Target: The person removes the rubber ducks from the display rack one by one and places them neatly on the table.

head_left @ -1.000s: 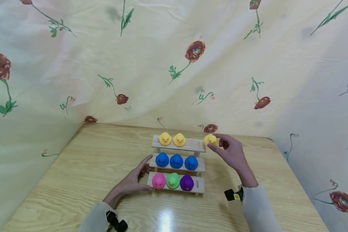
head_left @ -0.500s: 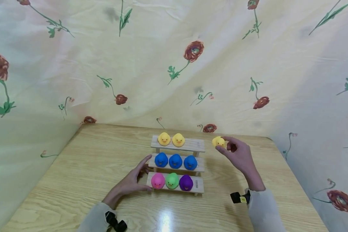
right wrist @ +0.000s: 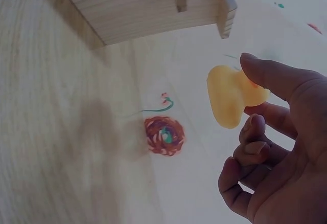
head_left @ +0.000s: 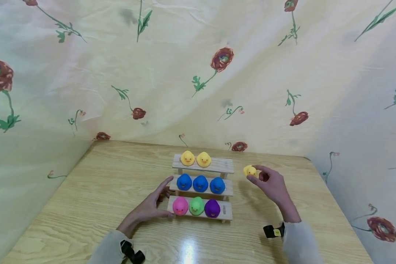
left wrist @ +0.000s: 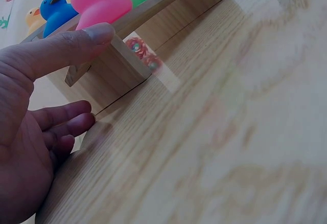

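Note:
My right hand [head_left: 271, 184] pinches a small yellow rubber duck [head_left: 249, 170] between thumb and fingers, held in the air right of a three-step wooden stand [head_left: 223, 165]. The right wrist view shows this duck [right wrist: 227, 98] tilted, thumb at its head. At the stand's left end is my left hand [head_left: 147, 207], fingers spread, its thumb [left wrist: 76, 45] along the lowest step's edge. Two yellow ducks [head_left: 204, 159] sit on the top step, and three blue ducks [head_left: 200, 183] line the middle one. The lowest bears a pink duck [head_left: 180, 206], a green duck [head_left: 196, 206] and a purple duck [head_left: 212, 208].
The stand rests on a wood-grain table [head_left: 85, 198]. A flower-printed cloth [head_left: 171, 73] rises behind the table and along both sides. Bare planks show at the right ends of the steps.
My right hand has carried the yellow duck rightward, away from the top step's right end, then a little lower. My left hand and the ducks on the stand have stayed put.

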